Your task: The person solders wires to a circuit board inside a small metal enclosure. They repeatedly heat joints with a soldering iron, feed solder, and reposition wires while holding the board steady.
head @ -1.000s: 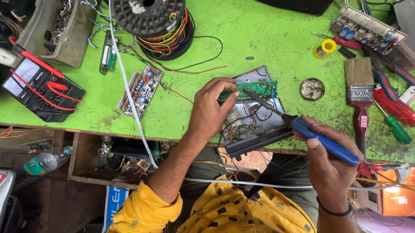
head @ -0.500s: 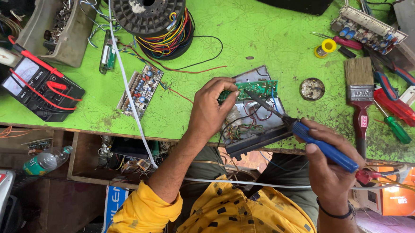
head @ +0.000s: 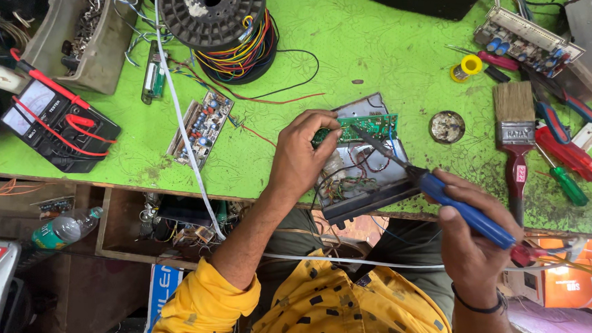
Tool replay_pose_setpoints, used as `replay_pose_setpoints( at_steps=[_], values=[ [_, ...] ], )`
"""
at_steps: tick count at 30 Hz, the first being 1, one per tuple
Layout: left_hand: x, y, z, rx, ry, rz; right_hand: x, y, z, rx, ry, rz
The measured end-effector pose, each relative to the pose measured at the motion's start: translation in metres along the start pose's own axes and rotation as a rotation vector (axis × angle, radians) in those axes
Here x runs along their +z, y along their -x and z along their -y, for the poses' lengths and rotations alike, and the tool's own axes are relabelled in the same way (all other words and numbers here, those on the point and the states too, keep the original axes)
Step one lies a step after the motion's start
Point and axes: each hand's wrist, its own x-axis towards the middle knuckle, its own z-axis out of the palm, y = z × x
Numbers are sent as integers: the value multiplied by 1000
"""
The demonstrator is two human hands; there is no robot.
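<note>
Left hand (head: 301, 161) pinches the green circuit board (head: 359, 128) to steady it, while the right hand (head: 471, 240) fist-grips a blue soldering iron (head: 443, 198), tip seemingly touching it.

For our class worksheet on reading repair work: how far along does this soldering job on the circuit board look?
Done: the grey metal chassis lies open at the green bench's edge, wires exposed. In hand: the left hand steadies the small green circuit board, while the right hand holds the blue-handled soldering iron, its tip on the board. Left: loose wires remain inside the chassis; nothing is closed up.
</note>
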Motion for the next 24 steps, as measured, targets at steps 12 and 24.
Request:
replay_pose_setpoints(
  at_steps=[12,24],
  values=[
    [-1,0,-2,15,-10,1,-14,-9,21,-132,-16,-169],
    [-1,0,-1,30,-16,0,-21,-4,16,-140,-79,-164]
  ],
)
